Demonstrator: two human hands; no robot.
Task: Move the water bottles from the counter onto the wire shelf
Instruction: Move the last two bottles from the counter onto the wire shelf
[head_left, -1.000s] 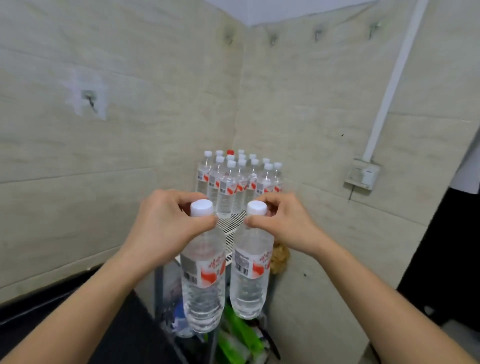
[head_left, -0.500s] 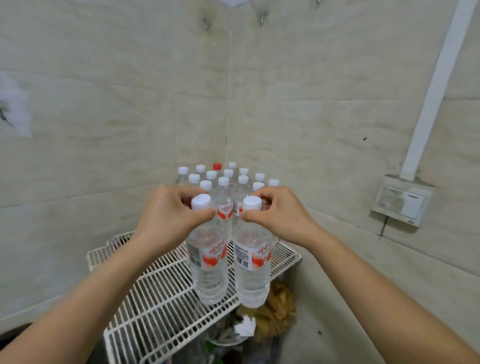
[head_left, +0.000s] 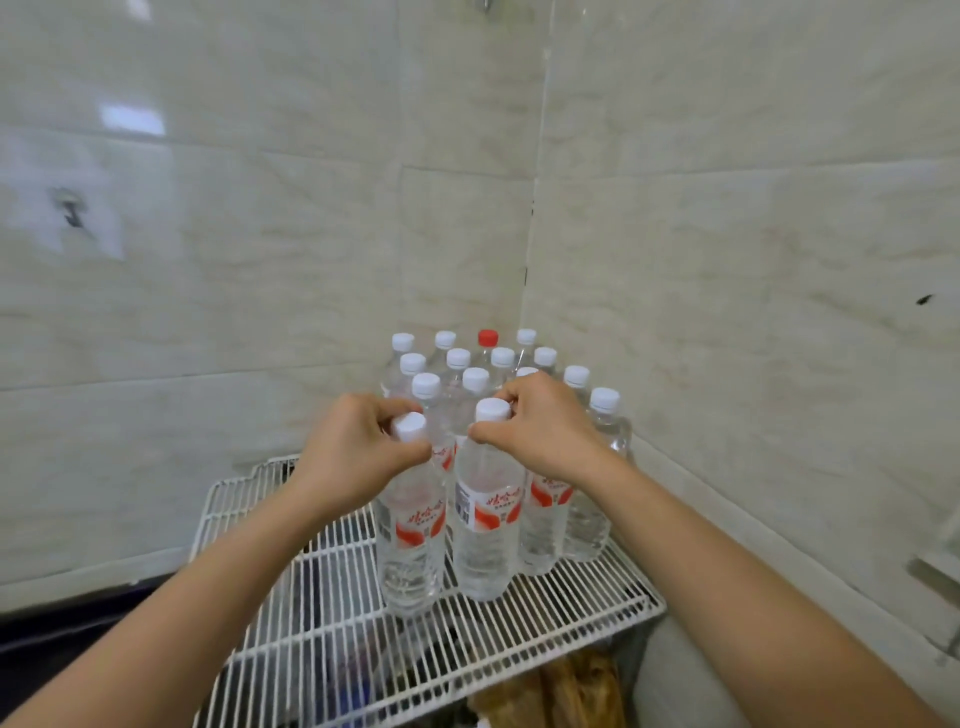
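My left hand (head_left: 353, 449) grips the neck of a clear water bottle (head_left: 413, 545) with a white cap and a red-and-white label. My right hand (head_left: 545, 428) grips the neck of a second such bottle (head_left: 485, 540) just to its right. Both bottles stand upright with their bases on the white wire shelf (head_left: 332, 639), right in front of a group of several bottles (head_left: 467, 374) packed into the wall corner. One bottle in the back row has a red cap (head_left: 487, 338).
Tiled walls meet in a corner behind the shelf. The shelf's left and front wires are bare. Under the shelf lie dark items and a brown bundle (head_left: 571, 691). A dark counter edge (head_left: 62, 618) runs at the lower left.
Both hands carried the two bottles forward and down over the shelf; their bases now rest on the wires against the group. The view has moved closer to the shelf.
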